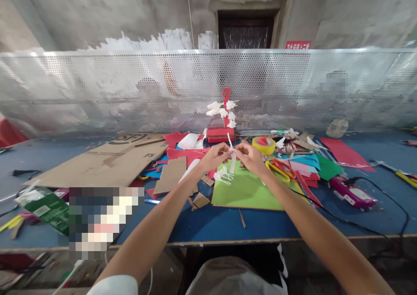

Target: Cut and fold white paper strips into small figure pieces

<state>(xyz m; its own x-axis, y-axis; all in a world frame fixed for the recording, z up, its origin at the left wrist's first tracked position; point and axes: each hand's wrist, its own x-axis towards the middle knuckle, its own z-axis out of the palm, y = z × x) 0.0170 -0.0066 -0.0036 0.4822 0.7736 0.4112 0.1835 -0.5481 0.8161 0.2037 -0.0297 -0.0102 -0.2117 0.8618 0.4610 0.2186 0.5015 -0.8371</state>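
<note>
Both my hands meet above a green sheet (pixel 249 190) on the blue table (pixel 208 225). My left hand (pixel 216 154) and my right hand (pixel 248 155) pinch a small white paper cut-out (pixel 232 156) between their fingertips. A strip of it sticks up between the hands. Another white cut-out shape (pixel 223 175) lies on the green sheet just below. Behind the hands stands a red box with a red upright stem carrying white paper flowers (pixel 224 112).
A large cardboard sheet (pixel 107 160) lies at the left. Coloured paper scraps (pixel 312 164), a yellow tape roll (pixel 263 145), yellow-handled scissors (pixel 278 171) and a pink glue gun (pixel 350 193) with its cable lie at the right. A perforated metal screen (pixel 97 86) backs the table.
</note>
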